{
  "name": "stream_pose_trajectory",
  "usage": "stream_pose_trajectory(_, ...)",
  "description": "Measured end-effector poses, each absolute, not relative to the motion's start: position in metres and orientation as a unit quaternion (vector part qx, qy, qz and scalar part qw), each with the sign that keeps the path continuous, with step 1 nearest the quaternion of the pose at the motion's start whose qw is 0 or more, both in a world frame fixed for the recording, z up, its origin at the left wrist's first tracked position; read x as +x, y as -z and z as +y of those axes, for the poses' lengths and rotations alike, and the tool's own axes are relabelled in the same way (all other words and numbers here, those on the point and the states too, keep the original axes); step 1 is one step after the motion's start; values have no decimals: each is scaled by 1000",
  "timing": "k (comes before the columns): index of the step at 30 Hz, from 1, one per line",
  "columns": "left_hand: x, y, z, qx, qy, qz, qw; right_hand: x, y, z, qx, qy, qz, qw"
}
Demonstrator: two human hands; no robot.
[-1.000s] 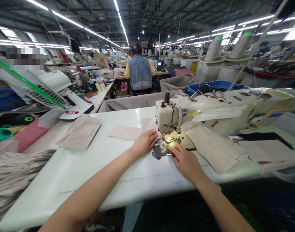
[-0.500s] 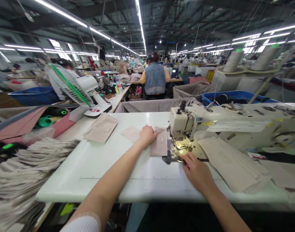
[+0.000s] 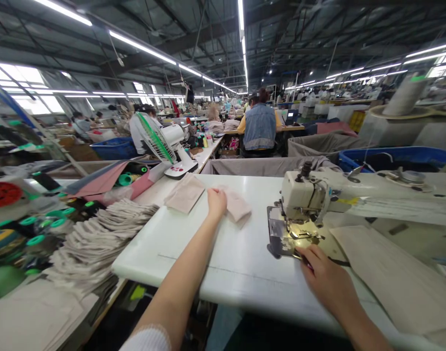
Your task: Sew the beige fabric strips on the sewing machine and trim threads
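My one view looks from the wearer's head, forward and down over the table (image 3: 244, 253), sewing machine (image 3: 306, 195) close.

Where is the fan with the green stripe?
In the head view, the fan stands left of the middle, just beyond the cloth pile near the white table's far left corner.

Flat rectangular fabric pieces (image 3: 238, 206): plain beige. Smooth, broad worktop (image 3: 241, 263): pale greenish-white. Bulky metal sewing machine (image 3: 294, 195): cream, brass-gold plate. Round-caged plastic fan (image 3: 155, 136): white, green stripe. Sleeveless denim vest (image 3: 260, 126): blue.
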State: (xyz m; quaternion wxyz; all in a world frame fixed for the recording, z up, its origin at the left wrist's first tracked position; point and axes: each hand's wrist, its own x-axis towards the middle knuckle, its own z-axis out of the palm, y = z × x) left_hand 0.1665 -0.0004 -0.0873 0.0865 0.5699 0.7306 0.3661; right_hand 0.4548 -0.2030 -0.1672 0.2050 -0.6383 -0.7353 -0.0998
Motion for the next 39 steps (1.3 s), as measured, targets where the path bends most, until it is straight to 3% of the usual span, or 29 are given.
stream_pose_trajectory(8, 172, 67, -46, 639, -248, 728, 36, 447, 145, -204, -638, 27, -737, 223)
stream_pose_trajectory(12, 184, 67, -64, 716, -164, 669, -118, 446, 123, -213, -677, 19, -701, 222)
stream_pose_trajectory(16, 171, 97, -49, 770, -41, 636, -41, 475, 105, -236, -747, 45, -622, 231)
stream_pose_trajectory(22, 127, 101, 2, 784, -68, 614, -57, 550, 91, -276, -876, 85, -428, 206)
stream_pose_trajectory(26, 152, 81, -16, 819, -192, 526, -127, 566, 94, -282, -894, 64, -404, 182)
stream_pose_trajectory(31, 225, 71, -84, 911, -298, 280, -48, 561, 96, -282, -905, 42, -387, 173)
stream_pose_trajectory(39, 308, 75, -142, 960, -269, 24, 76, 562, 97, -286, -876, 15, -413, 248)
